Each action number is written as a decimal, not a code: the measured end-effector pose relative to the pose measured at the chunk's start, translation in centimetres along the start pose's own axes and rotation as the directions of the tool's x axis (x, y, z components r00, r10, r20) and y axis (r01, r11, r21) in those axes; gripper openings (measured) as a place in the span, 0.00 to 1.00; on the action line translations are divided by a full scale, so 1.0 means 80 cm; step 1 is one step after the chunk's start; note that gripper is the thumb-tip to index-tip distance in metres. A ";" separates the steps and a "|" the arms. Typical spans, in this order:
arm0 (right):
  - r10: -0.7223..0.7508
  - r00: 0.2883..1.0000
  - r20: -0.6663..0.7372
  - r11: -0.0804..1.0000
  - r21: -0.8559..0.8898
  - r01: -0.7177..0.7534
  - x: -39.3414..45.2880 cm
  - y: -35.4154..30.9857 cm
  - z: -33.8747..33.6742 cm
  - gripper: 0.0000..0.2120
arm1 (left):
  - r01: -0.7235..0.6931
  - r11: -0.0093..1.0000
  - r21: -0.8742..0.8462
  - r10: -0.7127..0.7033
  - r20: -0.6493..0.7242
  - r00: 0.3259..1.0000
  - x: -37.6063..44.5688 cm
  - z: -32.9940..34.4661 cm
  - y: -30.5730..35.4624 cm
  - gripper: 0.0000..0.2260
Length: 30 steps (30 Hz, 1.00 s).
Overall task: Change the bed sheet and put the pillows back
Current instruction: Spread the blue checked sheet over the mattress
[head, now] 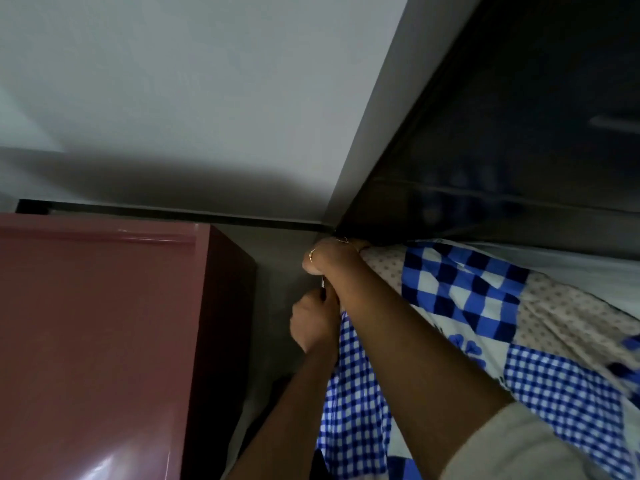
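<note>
A soft cotton patchwork bed sheet (460, 306) of bold blue-and-white checks, fine gingham and dotted cream squares is lying rumpled over the bed corner, its edge hanging down the side beside the glossy pink cabinet (97, 323). The right hand (325, 259), wearing a ring, is curling around that sheet corner near the dark headboard (502, 133). The left hand (313, 322), just below it, is gripping the hanging gingham edge.

Bed sheet (460, 306): blue-white checks, gingham, beige dotted patches. Cabinet (93, 323) glossy pink. Wall (173, 81) pale grey.
</note>
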State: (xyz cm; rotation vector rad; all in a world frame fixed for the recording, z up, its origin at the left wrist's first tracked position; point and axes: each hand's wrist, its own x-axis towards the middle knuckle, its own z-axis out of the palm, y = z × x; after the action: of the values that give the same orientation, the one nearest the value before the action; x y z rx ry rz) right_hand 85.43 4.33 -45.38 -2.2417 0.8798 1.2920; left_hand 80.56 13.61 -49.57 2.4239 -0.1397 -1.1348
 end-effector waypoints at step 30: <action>0.039 0.991 0.124 0.909 -0.417 0.016 0.019 0.003 0.019 0.24 | 0.246 0.845 -0.474 -0.123 0.276 0.953 -0.001 -0.001 0.008 0.13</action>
State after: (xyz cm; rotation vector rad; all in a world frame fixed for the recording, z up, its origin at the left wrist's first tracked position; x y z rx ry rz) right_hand 84.88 4.62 -47.46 -2.4273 0.6116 1.7481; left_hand 80.62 13.11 -49.20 1.8607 0.2969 -1.3457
